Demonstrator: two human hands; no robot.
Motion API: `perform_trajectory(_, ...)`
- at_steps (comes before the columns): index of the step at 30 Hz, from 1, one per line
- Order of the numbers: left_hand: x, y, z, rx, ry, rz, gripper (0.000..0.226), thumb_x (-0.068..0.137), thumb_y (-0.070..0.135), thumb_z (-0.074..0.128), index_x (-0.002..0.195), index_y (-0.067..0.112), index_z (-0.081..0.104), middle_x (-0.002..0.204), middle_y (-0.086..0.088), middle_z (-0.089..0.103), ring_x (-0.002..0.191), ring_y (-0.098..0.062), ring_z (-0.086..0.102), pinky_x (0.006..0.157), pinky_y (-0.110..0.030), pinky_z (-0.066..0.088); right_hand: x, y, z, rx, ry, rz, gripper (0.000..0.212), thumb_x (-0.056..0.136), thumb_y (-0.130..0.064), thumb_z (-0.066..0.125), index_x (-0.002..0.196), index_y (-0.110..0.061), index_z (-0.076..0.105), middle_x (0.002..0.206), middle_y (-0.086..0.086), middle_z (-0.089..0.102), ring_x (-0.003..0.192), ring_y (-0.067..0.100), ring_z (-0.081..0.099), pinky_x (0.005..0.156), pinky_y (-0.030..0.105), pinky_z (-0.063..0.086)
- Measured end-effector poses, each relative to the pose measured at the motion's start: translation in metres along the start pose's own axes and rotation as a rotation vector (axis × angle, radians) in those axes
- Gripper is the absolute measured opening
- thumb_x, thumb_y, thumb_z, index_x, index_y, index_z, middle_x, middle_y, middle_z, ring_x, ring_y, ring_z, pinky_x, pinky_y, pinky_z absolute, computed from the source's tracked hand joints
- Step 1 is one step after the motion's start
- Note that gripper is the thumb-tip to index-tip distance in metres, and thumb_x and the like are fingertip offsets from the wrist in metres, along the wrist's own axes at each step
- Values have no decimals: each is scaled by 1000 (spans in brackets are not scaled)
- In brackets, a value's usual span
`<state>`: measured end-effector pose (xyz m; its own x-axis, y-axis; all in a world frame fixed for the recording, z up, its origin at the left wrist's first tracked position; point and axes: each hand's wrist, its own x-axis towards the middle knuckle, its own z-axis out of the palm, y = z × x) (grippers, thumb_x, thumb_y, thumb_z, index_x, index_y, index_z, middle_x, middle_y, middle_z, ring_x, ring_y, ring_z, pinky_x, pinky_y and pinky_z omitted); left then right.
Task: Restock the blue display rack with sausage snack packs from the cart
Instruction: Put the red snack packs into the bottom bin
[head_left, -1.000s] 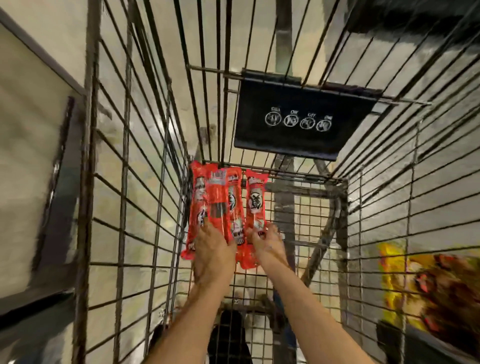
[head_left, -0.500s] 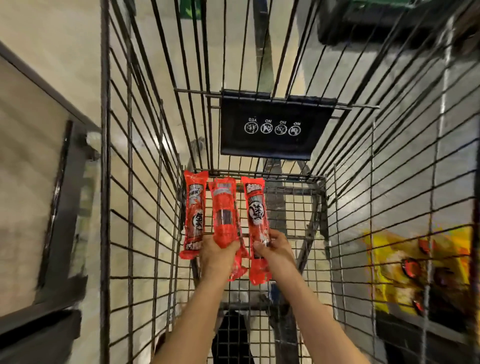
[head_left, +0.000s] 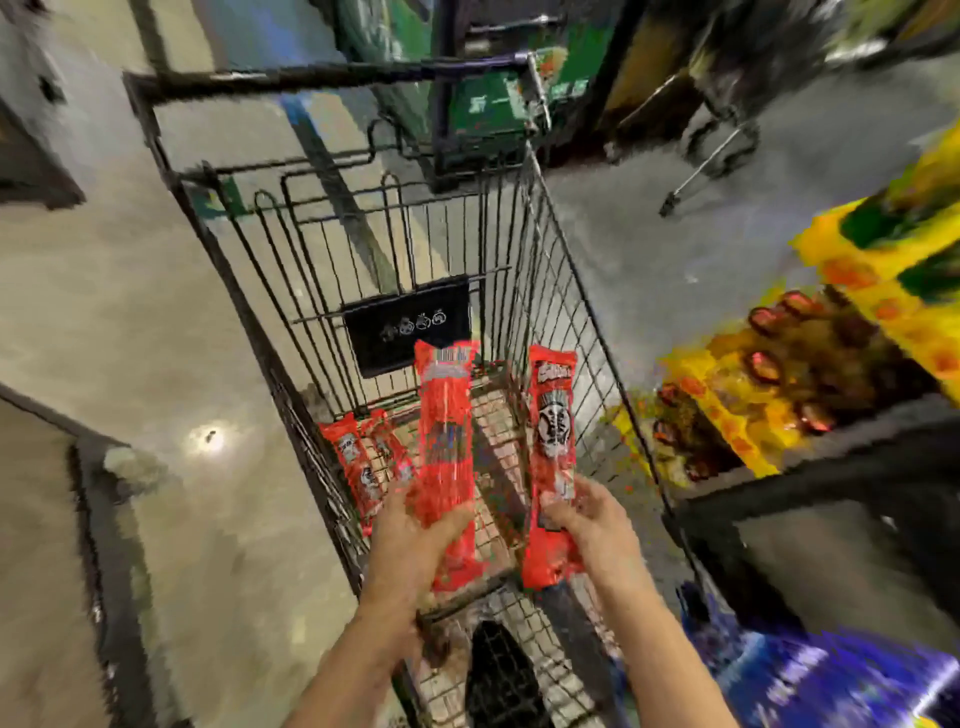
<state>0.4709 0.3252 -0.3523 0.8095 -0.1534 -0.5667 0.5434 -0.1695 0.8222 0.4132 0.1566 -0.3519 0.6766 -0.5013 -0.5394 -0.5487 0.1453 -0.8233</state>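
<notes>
Above the cart (head_left: 550, 218), our left hand (head_left: 410, 545) gripped one sausage pack (head_left: 447, 457), our right hand (head_left: 587, 525) pinched another (head_left: 553, 441), kept separate for racking.

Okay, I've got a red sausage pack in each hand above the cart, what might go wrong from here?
1. Each pack is held only near its lower end: the left hand grips one tall red pack, the right hand another. The long free tops could flop or slip out.
2. More red packs lie in the cart; they could be forgotten.
3. The view is blurred from motion, so a pack might clip the wire side.
</notes>
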Motion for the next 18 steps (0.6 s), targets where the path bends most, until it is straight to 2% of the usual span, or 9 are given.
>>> perform_trajectory(2, -32, 9, -23, 79, -74, 71, 49, 76, 17, 76, 119, 19, 52, 100, 4, 66, 83, -12, 66, 65, -24, 56, -46, 0, -8, 73, 52, -17, 27, 85, -3, 65, 108, -14, 60, 86, -5, 67, 57, -4, 64, 49, 13, 48)
perform_trajectory(5, -72, 13, -50, 132, -176, 144, 36, 77, 14, 74, 103, 29, 53, 97, 6, 65, 83, -9, 65, 59, -18, 52, -109, 14, -19, 146, 133, -43, 32, 83, -7, 67, 112, -18, 59, 100, -2, 70, 77, 7, 68, 61, 18, 51)
perform_trajectory(7, -92, 12, -56, 183, -228, 161, 34, 78, 10, 73, 97, 30, 54, 96, 3, 66, 85, -16, 66, 64, -28, 54, -146, 28, -28, 199, 198, -53, 30, 83, -4, 67, 110, -16, 60, 100, 1, 70, 81, 12, 65, 66, 18, 50)
perform_trajectory(9, -107, 9, -54, 240, -293, 169, 33, 77, 8, 74, 98, 27, 55, 98, -3, 67, 90, -25, 65, 74, -40, 55, -180, 42, -36, 258, 270, -53, 27, 83, -1, 66, 105, -15, 62, 94, 1, 70, 74, 6, 64, 63, 14, 49)
perform_trajectory(12, -130, 6, -37, 296, -417, 192, 36, 76, 8, 75, 100, 23, 54, 101, -4, 64, 89, -23, 63, 85, -44, 52, -222, 65, -51, 362, 396, -45, 26, 82, 1, 67, 98, -19, 63, 88, -2, 71, 71, 3, 66, 65, 18, 51)
perform_trajectory(15, -152, 0, -12, 334, -536, 216, 43, 71, 5, 80, 103, 14, 52, 100, -9, 62, 83, -17, 60, 79, -36, 51, -256, 83, -67, 438, 524, -57, 25, 81, 5, 66, 95, -15, 62, 88, 0, 70, 68, -1, 65, 63, 13, 50)
perform_trajectory(18, -181, -5, 17, 371, -649, 271, 35, 75, 0, 75, 93, 19, 51, 90, -5, 60, 76, -8, 56, 59, -17, 49, -290, 103, -87, 489, 624, -45, 27, 80, 5, 68, 103, -6, 61, 91, 7, 69, 66, 1, 66, 59, 13, 51)
